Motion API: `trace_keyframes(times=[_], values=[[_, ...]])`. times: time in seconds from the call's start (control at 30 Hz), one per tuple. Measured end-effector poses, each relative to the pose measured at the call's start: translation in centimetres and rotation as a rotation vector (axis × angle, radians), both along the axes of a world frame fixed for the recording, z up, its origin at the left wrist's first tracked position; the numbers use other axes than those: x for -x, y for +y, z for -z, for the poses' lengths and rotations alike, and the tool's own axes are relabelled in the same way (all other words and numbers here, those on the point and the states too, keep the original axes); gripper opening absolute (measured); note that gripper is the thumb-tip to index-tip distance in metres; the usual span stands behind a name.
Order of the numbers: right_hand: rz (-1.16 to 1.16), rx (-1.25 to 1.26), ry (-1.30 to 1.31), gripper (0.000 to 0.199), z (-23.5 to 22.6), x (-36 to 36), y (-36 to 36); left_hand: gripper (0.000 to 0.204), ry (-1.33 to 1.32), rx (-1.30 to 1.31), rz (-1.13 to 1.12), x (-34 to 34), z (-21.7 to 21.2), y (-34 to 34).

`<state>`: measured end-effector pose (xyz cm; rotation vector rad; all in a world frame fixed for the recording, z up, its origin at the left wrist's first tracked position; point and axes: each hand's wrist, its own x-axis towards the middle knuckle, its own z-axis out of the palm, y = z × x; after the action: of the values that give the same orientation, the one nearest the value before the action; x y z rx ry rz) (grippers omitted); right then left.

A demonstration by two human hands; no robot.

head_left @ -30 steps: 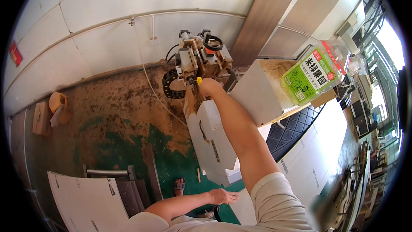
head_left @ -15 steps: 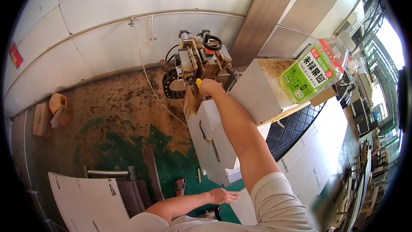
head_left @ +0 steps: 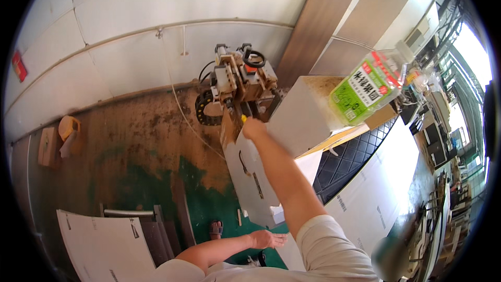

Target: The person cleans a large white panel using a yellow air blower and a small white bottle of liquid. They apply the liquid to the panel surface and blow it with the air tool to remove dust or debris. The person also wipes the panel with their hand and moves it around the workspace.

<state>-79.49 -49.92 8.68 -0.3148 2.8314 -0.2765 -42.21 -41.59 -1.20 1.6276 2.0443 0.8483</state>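
Note:
My right hand [head_left: 254, 128] reaches forward over the white machine casing [head_left: 249, 169]. Its fingers are closed round a small yellow thing [head_left: 243, 118], mostly covered by the hand, so its kind is not clear. Just beyond stands the machine head [head_left: 237, 81], a dusty metal assembly with a black handwheel [head_left: 254, 59] on top and a black cable chain [head_left: 202, 108] at its left. My left hand [head_left: 267, 239] is low in front of me, fingers stretched out and holding nothing, close to the edge of a white board.
A large clear plastic jug [head_left: 360, 91] with a green label stands on the white cabinet [head_left: 305, 109] at right. White panels [head_left: 360, 188] lie beyond it. More boards [head_left: 102, 240] sit at lower left. A cardboard box [head_left: 48, 146] and yellow container [head_left: 69, 126] rest on the dusty floor.
My right hand has drawn back toward me from the machine head, with the yellow thing still in its fingers. My left hand has hardly moved.

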Motion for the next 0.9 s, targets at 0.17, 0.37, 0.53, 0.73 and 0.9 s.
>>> trace_keyframes(times=[0.17, 0.37, 0.53, 0.73, 0.9], values=[[0.143, 0.151, -0.041, 0.034, 2.8, -3.3, 0.6, 0.043, -0.027, 0.101, -0.045, 0.9, -5.3, -1.2], [0.33, 0.403, -0.009, 0.037, 0.3, -4.2, -0.3, 0.041, -0.088, -0.218, -0.265, -1.5, 2.7, 0.2], [0.416, 0.541, 0.039, 0.038, 0.7, -3.3, -0.4, 0.035, 0.06, -0.246, -0.286, -2.0, 2.2, 0.2], [0.402, 0.546, 0.038, 0.042, 2.3, -2.0, -1.3, 0.025, 0.118, -0.192, -0.325, -2.2, 3.5, 0.2], [0.51, 0.586, 0.175, 0.041, 4.0, -0.5, -0.8, 0.02, 0.161, -0.295, -0.311, -2.1, 2.6, 0.6]])
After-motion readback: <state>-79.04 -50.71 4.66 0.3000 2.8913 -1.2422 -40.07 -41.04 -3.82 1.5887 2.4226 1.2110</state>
